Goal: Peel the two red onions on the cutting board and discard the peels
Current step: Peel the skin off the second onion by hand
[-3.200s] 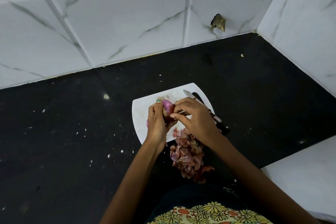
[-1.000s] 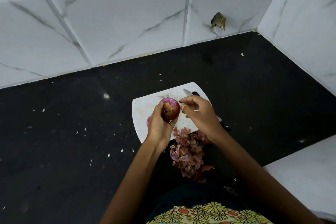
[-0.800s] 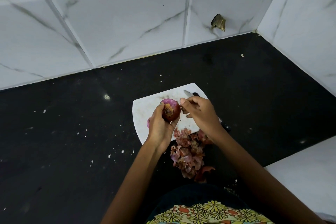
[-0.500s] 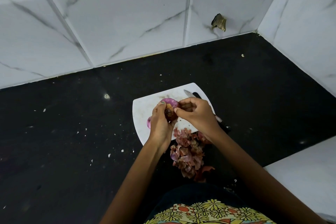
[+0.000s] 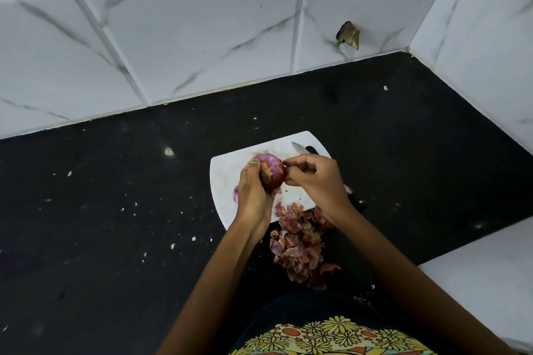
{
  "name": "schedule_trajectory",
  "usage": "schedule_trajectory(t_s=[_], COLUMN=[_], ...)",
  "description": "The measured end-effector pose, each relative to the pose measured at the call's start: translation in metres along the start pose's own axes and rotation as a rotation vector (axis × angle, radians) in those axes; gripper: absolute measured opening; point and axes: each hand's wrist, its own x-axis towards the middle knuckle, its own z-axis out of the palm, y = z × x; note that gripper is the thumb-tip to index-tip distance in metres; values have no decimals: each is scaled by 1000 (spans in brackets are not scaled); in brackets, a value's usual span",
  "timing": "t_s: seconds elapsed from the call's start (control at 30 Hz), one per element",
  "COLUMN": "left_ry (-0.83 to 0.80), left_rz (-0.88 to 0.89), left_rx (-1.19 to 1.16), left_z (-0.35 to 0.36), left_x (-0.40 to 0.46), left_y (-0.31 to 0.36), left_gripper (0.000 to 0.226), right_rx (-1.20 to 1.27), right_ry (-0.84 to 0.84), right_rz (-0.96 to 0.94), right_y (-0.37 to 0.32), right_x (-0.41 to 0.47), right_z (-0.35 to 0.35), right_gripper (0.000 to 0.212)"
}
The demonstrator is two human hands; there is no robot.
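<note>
1. The red onion [image 5: 272, 171] is held above the white cutting board [image 5: 227, 179], partly peeled, with a tan flap of skin loose on its left side.
2. The left hand [image 5: 253, 196] grips the onion from below and the left, fingers curled round it.
3. The right hand [image 5: 315, 181] has its fingers curled, the fingertips [image 5: 288, 173] pinching at the onion's right side.
4. A second onion [image 5: 235, 194] peeks out on the board behind the left hand.
5. A knife [image 5: 300, 148] lies on the board, mostly hidden under the right hand.
6. A pile of peels [image 5: 298, 242] lies on the black counter [image 5: 115, 225] at the board's near edge.
</note>
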Motion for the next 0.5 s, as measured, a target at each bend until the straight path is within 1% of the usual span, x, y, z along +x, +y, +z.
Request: schedule_trajectory(t_s=[0.03, 0.1, 0.17, 0.27, 0.4, 0.47, 0.5], left_ry=[0, -3, -8, -13, -55, -91, -110], left_rz=[-1, 3, 16, 24, -28, -78, -106], left_rx=[-3, 0, 15, -4, -129, -211, -250], left_z=[0, -3, -4, -3, -4, -4, -4], left_x=[-1, -1, -1, -3, -6, -7, -9], left_y=[0, 0, -1, 1, 8, 9, 10], left_gripper=[39, 42, 45, 41, 35, 33, 31], right_rx=[42, 72, -3, -49, 154, 109, 36], right_ry=[-10, -20, -24, -37, 50, 74, 75], right_rz=[15, 11, -25, -47, 84, 109, 110], right_y=[-1, -3, -2, -1, 2, 8, 13], right_x=[-2, -5, -7, -6, -3, 0, 1], right_z=[1, 2, 3, 4, 0, -4, -6], right_gripper=[12, 20, 25, 20, 16, 15, 14])
